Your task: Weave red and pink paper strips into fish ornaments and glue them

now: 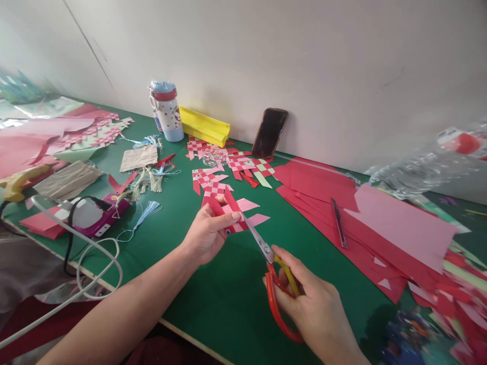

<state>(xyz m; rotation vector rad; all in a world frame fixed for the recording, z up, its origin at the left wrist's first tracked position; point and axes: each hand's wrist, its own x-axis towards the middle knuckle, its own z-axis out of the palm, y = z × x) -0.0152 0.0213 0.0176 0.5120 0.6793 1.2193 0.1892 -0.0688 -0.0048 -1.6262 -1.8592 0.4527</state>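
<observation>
Between the thumb and fingers of my left hand (208,230) is a woven paper fish (240,226) in red and pink, with pointed strips sticking out to the right. My right hand (310,299) grips a pair of scissors (274,271) by its red and yellow handles. The blades point up and left and meet the paper fish beside my left thumb; part of them is hidden there. Just beyond my left hand lie several finished-looking woven fish (209,182) in red, pink and pale green.
At the back stand a bottle (167,114), a yellow folded sheet (205,126) and a phone (270,133) leaning on the wall. Red paper sheets (308,203) with a pen (338,223) lie right. Left are tassels (146,215), a power strip (102,218) and a glue gun (23,180).
</observation>
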